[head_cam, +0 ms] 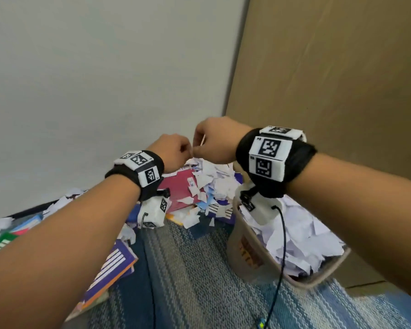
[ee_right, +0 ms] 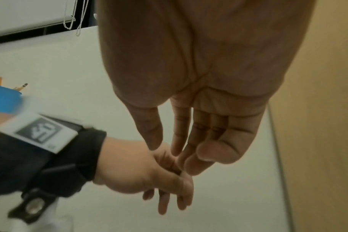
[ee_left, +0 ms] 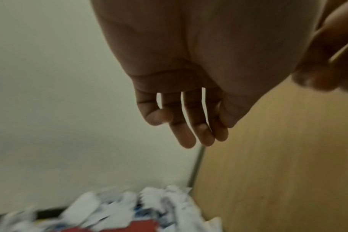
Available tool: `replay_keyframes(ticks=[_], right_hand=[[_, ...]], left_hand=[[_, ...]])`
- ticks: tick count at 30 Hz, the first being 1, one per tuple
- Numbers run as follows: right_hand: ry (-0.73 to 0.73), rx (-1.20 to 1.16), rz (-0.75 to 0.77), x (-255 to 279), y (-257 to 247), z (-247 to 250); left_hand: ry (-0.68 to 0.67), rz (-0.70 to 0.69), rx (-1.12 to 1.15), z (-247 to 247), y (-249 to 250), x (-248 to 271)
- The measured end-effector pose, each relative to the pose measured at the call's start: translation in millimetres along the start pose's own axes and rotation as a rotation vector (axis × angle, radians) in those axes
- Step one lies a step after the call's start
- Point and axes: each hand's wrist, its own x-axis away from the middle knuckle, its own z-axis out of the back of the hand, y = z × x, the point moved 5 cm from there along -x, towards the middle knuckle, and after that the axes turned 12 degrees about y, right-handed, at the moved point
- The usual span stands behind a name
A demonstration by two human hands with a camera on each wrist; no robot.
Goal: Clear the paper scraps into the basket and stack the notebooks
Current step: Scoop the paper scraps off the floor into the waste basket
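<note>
While both hands meet raised, left hand (head_cam: 173, 151) loose-fingered and empty, right hand (head_cam: 214, 141) fingers together touching it, I note the paper scraps (head_cam: 211, 184) lie below and ahead, the basket (head_cam: 247, 255) nearer the right hand

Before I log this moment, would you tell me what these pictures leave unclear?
- Head view: whether the left hand and right hand pinch anything; knuckles hide the fingertips.
- Head view: the basket depth; paper scraps cover it.
- Left wrist view: the scrap pile is blurred.
- Head view: notebooks cut off by the forearm.
</note>
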Motion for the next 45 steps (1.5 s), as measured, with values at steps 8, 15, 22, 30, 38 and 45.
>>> replay_keyframes(ticks=[8,15,22,30,38,45], right_hand=[[-0.054,-0.139,-0.167,-37.0,-33.7,-142.6],[0.018,-0.147,-0.6,-55.3,28.7,-234.9],[0.242,-0.25,-0.916,-84.7,86.9,-265.0],[0.138,-0.255,-1.009,-92.0,132.9,-305.9],[0.135,-0.15,-0.53,-125.8,83.3,-329.8],[0.151,-0.208,-0.117,-131.6,39.4,-328.8]], left_hand=[[-0.142,0.28,-0.259,-39.2,-155.6,41.5],[-0.148,0.4,-0.326,-60.3,-223.4,59.0],[-0.091,0.626,-0.318,-79.2,-274.6,84.8],[-0.07,0.898,-0.356,-89.1,-331.3,134.3],[-0.077,0.836,-0.326,-100.9,-339.1,131.6],[-0.007,0.842,-0.304,-108.2,-328.1,112.3]])
